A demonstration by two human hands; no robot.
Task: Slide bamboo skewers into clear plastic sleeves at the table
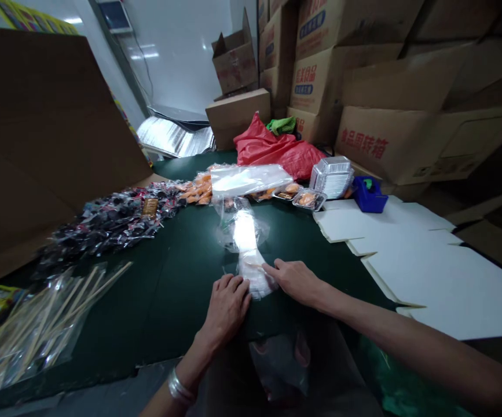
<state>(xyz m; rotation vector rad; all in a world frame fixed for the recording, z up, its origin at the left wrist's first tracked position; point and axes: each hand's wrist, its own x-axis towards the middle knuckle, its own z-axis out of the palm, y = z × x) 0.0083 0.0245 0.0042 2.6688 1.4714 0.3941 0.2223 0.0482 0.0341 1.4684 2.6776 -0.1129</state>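
Note:
A flat stack of clear plastic bags (257, 281) lies in front of me on the dark green table (176, 284). My left hand (228, 298) rests palm down, its slightly bent fingers lying at the left edge of the bags. From the other side, my right hand (296, 281) reaches over them with thumb and forefinger close together. A thin pale sliver shows at those fingertips, too small to name. Behind the stack, more crumpled clear film (227, 223) catches the light.
Dark wrapped packets (116, 220) and orange ones (201, 188) are heaped behind. Bagged wooden sticks (55, 318) lie at left. Clear trays (309, 199), a blue tape dispenser (370, 196) and flat white cartons (424, 249) are at right. Cardboard boxes (320, 81) stand beyond.

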